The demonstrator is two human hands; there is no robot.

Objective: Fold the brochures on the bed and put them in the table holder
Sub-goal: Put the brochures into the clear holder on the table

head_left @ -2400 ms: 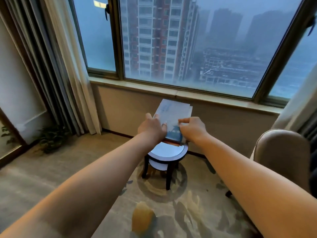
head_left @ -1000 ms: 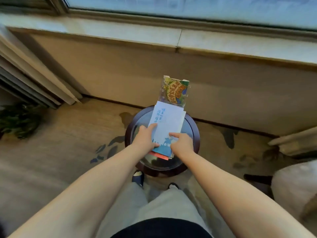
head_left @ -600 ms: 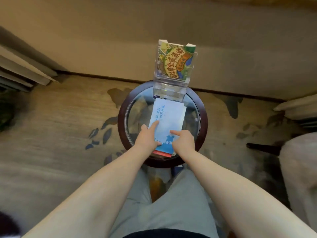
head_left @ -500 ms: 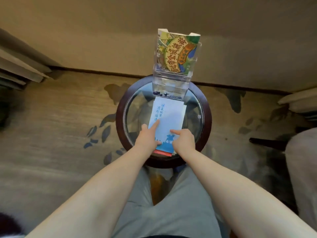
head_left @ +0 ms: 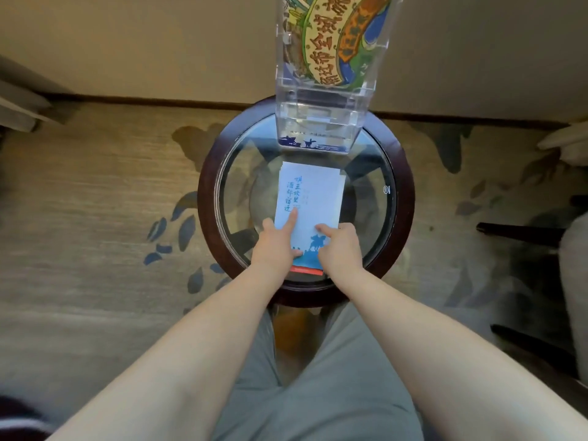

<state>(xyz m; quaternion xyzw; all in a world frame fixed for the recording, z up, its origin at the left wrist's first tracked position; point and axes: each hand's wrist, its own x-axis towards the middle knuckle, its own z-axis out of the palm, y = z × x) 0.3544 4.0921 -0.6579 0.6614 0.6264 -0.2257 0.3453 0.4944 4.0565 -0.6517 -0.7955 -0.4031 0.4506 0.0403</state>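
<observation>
On the round glass-topped table [head_left: 208, 198], folded pale-blue paper brochures [head_left: 318, 198] lie flat; my left hand [head_left: 276, 243] and right hand [head_left: 340, 246] pinch their 6 o'clock end. At 12 o'clock the clear acrylic holder [head_left: 318, 119] carries one colourful brochure [head_left: 331, 36]. Folding looks done, insertion pending.

Arms: both bare, stretched forward, converging over the near edge of the table [head_left: 408, 198]; wrists straight.
Entry, left hand [head_left: 276, 246]: palm down at the near-left corner of the brochures [head_left: 313, 198]; index finger [head_left: 293, 218] straight along the top sheet, thumb laid on it, other fingers curled at the stack's left edge.
Entry, right hand [head_left: 341, 249]: palm down at the near-right corner; index finger [head_left: 322, 229] bent across the top, remaining fingers curled at the right edge.
</observation>
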